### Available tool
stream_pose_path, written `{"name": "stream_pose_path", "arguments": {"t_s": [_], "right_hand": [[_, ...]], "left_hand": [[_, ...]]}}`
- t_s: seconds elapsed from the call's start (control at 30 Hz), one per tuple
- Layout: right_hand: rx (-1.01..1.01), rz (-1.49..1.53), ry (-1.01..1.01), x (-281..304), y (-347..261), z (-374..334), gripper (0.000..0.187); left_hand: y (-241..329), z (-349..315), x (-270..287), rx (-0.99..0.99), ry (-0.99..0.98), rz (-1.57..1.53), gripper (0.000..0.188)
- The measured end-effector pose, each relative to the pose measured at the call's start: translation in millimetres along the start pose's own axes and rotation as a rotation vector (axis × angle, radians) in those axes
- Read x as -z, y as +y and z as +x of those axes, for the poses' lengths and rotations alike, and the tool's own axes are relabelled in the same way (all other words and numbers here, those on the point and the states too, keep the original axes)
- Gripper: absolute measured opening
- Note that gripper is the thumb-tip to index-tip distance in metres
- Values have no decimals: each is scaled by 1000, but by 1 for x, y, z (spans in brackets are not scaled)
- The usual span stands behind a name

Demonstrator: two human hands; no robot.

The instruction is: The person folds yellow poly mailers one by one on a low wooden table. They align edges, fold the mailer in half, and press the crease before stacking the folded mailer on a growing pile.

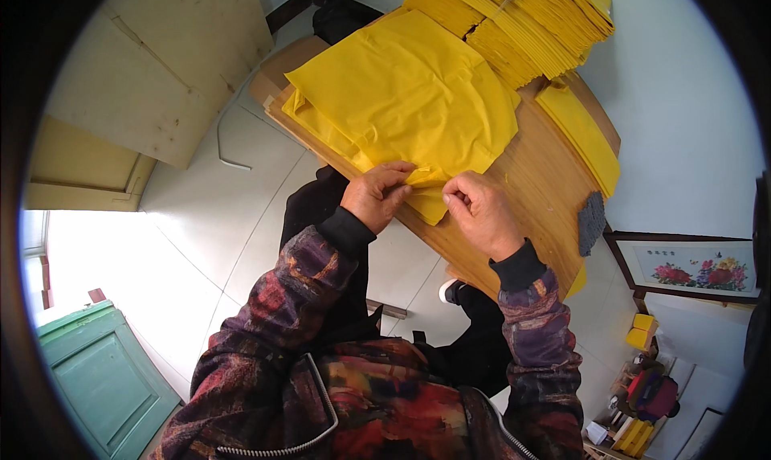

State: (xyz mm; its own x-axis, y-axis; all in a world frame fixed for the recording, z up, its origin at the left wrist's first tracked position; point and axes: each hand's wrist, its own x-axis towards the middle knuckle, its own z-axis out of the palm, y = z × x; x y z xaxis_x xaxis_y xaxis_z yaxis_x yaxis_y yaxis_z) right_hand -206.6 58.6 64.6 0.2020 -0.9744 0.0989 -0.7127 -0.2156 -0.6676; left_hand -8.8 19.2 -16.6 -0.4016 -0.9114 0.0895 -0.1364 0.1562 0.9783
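A large yellow sheet of thin, creased material (409, 90), perhaps a bag, lies spread over a wooden table. Its near corner is gathered and hangs slightly over the table's front edge. My left hand (374, 198) pinches that gathered edge between thumb and fingers. Just to the right, my right hand (485, 216) is closed in a pinch beside the same corner, above the tabletop. Whatever sits between its fingertips, if anything, is too small to make out. Another yellow layer shows under the sheet's left side.
Tall stacks of folded yellow pieces (538, 30) stand at the table's back. On the wooden table (534, 191), a folded yellow piece (582, 134) and a grey cloth (591, 223) lie along the right edge. A framed flower picture (692, 265) is at right, a green cabinet door (108, 380) at lower left.
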Motion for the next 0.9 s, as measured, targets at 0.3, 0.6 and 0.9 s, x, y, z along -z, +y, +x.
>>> {"name": "stream_pose_path", "arguments": {"t_s": [0.3,0.6,0.9], "right_hand": [[4,-21,97,-4,-5,2,5],[89,-224,97,-25,10,-43,17],[137,-169,101,-32,23,-38,9]], "left_hand": [[2,-4,-3,-66,32,92,19],[-7,-3,-10,-41,131,2,17],[-3,-3,-6,-10,109,24,15]]}}
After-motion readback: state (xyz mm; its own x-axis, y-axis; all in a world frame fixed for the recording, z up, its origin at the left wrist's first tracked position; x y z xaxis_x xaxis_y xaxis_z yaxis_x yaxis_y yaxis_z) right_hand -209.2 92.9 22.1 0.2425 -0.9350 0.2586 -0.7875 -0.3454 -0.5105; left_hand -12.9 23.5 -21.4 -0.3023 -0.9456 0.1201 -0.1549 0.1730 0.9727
